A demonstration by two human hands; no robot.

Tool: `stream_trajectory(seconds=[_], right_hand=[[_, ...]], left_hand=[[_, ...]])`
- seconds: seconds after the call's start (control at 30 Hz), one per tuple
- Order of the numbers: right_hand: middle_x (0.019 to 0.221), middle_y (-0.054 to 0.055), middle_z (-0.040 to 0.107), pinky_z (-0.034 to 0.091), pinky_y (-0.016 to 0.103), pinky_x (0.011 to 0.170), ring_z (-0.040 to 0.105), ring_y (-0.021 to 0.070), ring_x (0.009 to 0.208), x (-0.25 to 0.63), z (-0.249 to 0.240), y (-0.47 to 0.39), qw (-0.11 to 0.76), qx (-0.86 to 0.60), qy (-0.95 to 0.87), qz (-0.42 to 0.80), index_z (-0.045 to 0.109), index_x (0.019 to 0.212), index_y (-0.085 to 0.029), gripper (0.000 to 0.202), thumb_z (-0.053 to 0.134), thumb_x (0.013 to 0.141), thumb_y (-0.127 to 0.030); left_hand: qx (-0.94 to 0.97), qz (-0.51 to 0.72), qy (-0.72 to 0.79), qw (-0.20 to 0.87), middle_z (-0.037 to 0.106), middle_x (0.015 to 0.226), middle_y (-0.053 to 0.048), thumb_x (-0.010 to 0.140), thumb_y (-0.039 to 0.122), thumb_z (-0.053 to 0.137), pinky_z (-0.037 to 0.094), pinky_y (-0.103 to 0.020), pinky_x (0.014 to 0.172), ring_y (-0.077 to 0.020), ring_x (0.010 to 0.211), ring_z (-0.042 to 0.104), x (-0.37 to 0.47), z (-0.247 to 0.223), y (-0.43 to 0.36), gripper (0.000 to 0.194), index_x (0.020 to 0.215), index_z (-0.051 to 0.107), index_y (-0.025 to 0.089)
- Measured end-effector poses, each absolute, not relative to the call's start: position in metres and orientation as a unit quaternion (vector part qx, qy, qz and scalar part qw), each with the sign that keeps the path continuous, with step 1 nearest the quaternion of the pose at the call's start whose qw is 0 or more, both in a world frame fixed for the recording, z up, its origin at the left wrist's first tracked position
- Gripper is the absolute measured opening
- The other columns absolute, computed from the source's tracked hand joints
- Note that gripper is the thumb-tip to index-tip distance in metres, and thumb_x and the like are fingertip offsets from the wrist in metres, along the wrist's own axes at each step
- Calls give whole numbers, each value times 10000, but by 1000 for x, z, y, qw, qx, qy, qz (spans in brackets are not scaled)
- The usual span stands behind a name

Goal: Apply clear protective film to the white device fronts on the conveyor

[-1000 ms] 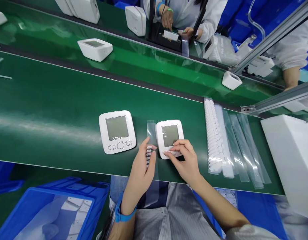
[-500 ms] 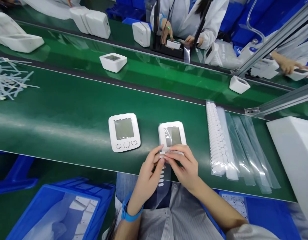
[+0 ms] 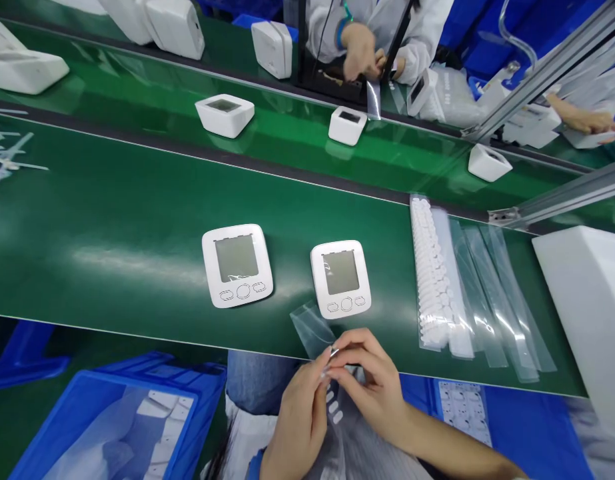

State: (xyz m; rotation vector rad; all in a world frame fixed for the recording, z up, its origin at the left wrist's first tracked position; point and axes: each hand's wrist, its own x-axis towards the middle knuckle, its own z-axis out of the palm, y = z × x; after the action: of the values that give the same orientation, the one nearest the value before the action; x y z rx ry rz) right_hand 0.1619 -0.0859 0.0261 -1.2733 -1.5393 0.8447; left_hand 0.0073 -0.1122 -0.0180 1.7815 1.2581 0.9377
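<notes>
Low in front of my body, both hands meet over a clear plastic strip [image 3: 311,328] with a row of small white oval pads. My left hand [image 3: 298,412] pinches it between thumb and fingers. From the other side, the closed fingertips of my right hand [image 3: 373,383] work at the same spot; whether a loose pad is between them is hidden. Just beyond the hands lies a white monitor [image 3: 341,275] with a grey screen and three button outlines, face up and untouched. A second, similar monitor [image 3: 237,263] rests to its left.
Clear strips and rows of white pads [image 3: 430,280] lie to the right, near a large white box [image 3: 587,300]. White devices sit on a green belt [image 3: 287,127] beyond a dark rail. A blue bin [image 3: 197,413] stands below left. A co-worker's hands [image 3: 360,53] are across the belt.
My hands have drawn back towards my body with the strip, off the right monitor, which now shows fully. Another white device has appeared on the belt near the co-worker.
</notes>
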Motion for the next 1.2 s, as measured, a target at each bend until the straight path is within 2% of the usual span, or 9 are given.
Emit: stream_trajectory(seconds=[0.17,0.33,0.47,0.57,0.7,0.87,1.0,1.2], right_hand=[[1009,52,609,593,287,793,659,155,894,159,20,-90,457,-500,-623,391,692,970,-233,166,642,885,-100],[1005,53,609,584,283,806,642,158,927,160,22,-90,447,-490,-646,377,683,981,-223,184,632,885,-76],[1051,69,620,582,287,837,642,170,980,165,23,-89,451,-484,-671,335,669,1018,-214,203,621,888,-65],[1097,87,627,570,336,897,630,194,1042,173,18,-79,450,-501,-695,254,651,1110,-214,279,630,882,-55],[1229,129,600,522,460,994,562,255,1196,184,6,-60,415,-538,-721,136,601,1265,-220,424,605,886,-31],[1375,167,522,488,548,1042,486,303,1312,185,-3,-57,365,-530,-757,114,444,1454,-222,608,589,891,-43],[1407,161,499,478,578,1044,455,313,1337,183,-2,-59,346,-531,-764,120,426,1468,-240,623,586,895,-55],[1403,166,495,470,572,1044,448,316,1327,185,-2,-56,347,-531,-762,132,497,1405,-207,568,619,872,-55]], left_hand=[[699,366,502,354,703,1251,-106,958,185,498,628,-422,868,-261,1099,706,2,-23,-127,512,1455,416,279],[682,346,498,408,661,1327,-96,974,191,489,607,-398,926,-250,1175,666,-6,-22,-127,489,1447,420,296],[661,348,491,448,671,1315,-92,995,159,439,593,-385,955,-230,1189,656,-4,-19,-124,506,1476,354,289],[631,379,508,448,685,1297,-90,1007,160,420,568,-366,989,-210,1204,646,0,-15,-118,458,1448,387,279],[532,456,570,430,689,1291,-88,1030,221,404,544,-354,1005,-195,1200,650,4,-12,-97,369,1396,440,253],[504,446,589,448,638,1363,-94,1033,300,412,474,-348,1074,-194,1275,590,9,-10,-70,380,1409,425,247],[518,397,584,483,611,1396,-75,1036,331,393,471,-344,1066,-192,1316,549,13,-9,-60,391,1421,412,267],[521,372,584,500,614,1384,-73,1039,341,372,471,-363,1064,-195,1302,558,13,-7,-55,382,1406,435,253]])
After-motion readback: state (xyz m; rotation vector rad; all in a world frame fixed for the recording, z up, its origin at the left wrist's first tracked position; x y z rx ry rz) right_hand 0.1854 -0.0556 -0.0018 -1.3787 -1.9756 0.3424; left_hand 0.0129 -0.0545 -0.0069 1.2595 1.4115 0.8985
